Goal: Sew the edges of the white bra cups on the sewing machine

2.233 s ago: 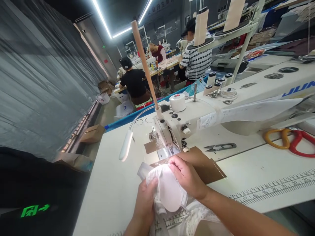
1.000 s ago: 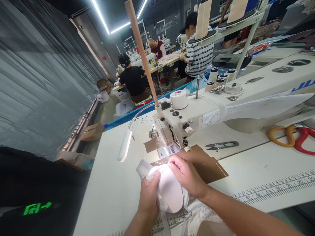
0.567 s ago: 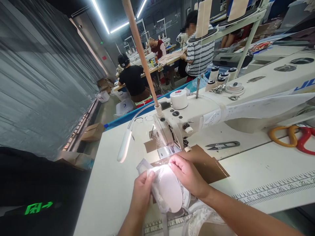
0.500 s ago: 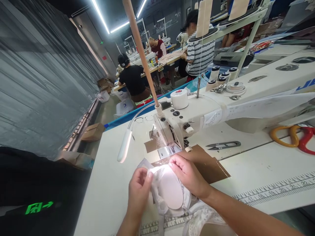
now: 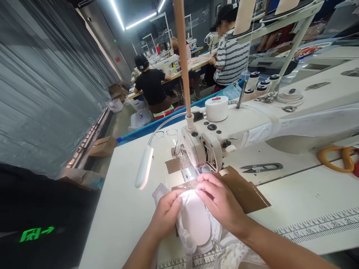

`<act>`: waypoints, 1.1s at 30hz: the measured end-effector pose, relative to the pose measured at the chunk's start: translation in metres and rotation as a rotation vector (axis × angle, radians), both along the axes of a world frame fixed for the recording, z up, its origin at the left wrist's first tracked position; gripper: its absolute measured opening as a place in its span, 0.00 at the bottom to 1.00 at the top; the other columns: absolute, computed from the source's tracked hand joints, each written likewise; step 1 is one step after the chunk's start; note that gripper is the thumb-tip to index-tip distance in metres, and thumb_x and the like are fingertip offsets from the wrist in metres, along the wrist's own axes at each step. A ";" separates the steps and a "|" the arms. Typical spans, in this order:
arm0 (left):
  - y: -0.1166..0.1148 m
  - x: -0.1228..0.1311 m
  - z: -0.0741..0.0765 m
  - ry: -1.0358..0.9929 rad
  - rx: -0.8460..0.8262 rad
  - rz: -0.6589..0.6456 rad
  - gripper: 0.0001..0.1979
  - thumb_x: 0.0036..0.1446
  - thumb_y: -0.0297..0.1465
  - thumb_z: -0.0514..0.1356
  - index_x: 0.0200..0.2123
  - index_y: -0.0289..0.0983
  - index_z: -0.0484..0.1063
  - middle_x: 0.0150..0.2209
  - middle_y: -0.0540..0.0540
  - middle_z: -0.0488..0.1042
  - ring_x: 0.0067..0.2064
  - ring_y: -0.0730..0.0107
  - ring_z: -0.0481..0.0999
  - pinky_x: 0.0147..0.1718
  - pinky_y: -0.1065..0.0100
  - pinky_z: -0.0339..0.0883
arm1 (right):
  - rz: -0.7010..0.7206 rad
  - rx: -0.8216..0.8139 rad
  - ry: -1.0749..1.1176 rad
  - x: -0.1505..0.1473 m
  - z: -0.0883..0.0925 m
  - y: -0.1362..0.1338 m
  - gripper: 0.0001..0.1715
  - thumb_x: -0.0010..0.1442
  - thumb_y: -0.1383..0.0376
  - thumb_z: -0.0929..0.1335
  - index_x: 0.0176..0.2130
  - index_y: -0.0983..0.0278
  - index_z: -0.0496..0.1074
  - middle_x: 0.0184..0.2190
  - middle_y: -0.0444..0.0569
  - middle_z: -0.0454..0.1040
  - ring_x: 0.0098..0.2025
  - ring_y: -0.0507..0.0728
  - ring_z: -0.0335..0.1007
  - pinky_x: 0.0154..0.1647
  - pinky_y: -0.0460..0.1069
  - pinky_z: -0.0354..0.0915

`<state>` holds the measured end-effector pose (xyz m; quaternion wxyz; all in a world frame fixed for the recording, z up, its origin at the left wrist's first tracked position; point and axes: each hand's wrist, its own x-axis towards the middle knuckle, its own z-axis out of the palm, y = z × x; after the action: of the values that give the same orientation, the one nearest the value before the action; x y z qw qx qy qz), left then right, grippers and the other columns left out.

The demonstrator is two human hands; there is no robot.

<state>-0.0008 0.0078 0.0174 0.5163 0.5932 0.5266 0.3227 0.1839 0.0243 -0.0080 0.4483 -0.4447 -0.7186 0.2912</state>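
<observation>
A white bra (image 5: 186,239) with straps and lace trim lies before the sewing machine, a smooth pale oval pad (image 5: 196,220) showing in its cup. My left hand (image 5: 167,213) pinches the fabric at the cup's upper left edge between thumb and fingers. At the top edge, close to the needle area, my right hand (image 5: 220,201) also grips the fabric, its thumb and index finger together. Just beyond my fingertips are the metal needle plate (image 5: 192,174) and the sewing machine head (image 5: 193,149). Part of the bra's edge is hidden under my fingers.
A lit lamp (image 5: 144,168) on a bent neck stands left of the machine, near eyeglasses (image 5: 166,133). Thread snips (image 5: 262,167) and orange-handled scissors (image 5: 335,158) lie to the right. A printed ruler (image 5: 319,222) runs along the front. Several people sit at machines beyond.
My left hand has moved in toward the right hand and now grips the cup edge closer to it. The bra has shifted slightly, and the camera view has turned a little.
</observation>
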 end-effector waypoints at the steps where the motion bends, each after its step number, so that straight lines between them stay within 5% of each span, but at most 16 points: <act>1: 0.000 0.000 -0.001 -0.013 -0.017 0.007 0.15 0.60 0.36 0.53 0.42 0.35 0.75 0.32 0.45 0.74 0.34 0.65 0.70 0.34 0.70 0.63 | -0.001 0.067 -0.016 0.000 0.001 -0.001 0.13 0.62 0.67 0.60 0.27 0.63 0.64 0.30 0.48 0.65 0.34 0.55 0.61 0.35 0.49 0.60; 6: 0.002 -0.001 -0.002 -0.072 -0.105 -0.003 0.15 0.58 0.37 0.55 0.40 0.34 0.75 0.30 0.45 0.71 0.31 0.67 0.67 0.31 0.71 0.62 | 0.135 0.109 -0.136 -0.002 0.004 -0.006 0.15 0.64 0.69 0.58 0.31 0.63 0.71 0.24 0.47 0.64 0.26 0.52 0.58 0.27 0.47 0.58; 14: 0.002 -0.004 -0.016 -0.101 -0.158 0.019 0.14 0.60 0.36 0.54 0.41 0.35 0.75 0.31 0.45 0.73 0.32 0.67 0.68 0.32 0.71 0.62 | 0.125 0.204 -0.255 -0.009 -0.003 -0.006 0.16 0.61 0.71 0.58 0.31 0.65 0.73 0.22 0.48 0.65 0.26 0.54 0.58 0.26 0.48 0.55; 24: 0.000 -0.001 -0.012 -0.133 -0.148 0.028 0.15 0.59 0.36 0.54 0.42 0.35 0.76 0.32 0.44 0.75 0.34 0.64 0.70 0.33 0.70 0.64 | 0.111 0.209 -0.296 -0.013 -0.005 -0.004 0.16 0.60 0.72 0.59 0.31 0.64 0.73 0.22 0.48 0.65 0.26 0.54 0.58 0.26 0.48 0.54; 33: -0.005 0.003 -0.013 0.086 0.078 -0.009 0.14 0.62 0.33 0.51 0.40 0.35 0.75 0.29 0.45 0.73 0.31 0.65 0.69 0.31 0.70 0.61 | 0.047 0.163 -0.352 -0.019 -0.009 -0.004 0.15 0.57 0.74 0.59 0.20 0.64 0.57 0.19 0.44 0.57 0.22 0.51 0.52 0.24 0.47 0.49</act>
<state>0.0021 0.0031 0.0045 0.4712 0.6286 0.5326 0.3147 0.1651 0.0208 -0.0165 0.3432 -0.4341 -0.8174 0.1600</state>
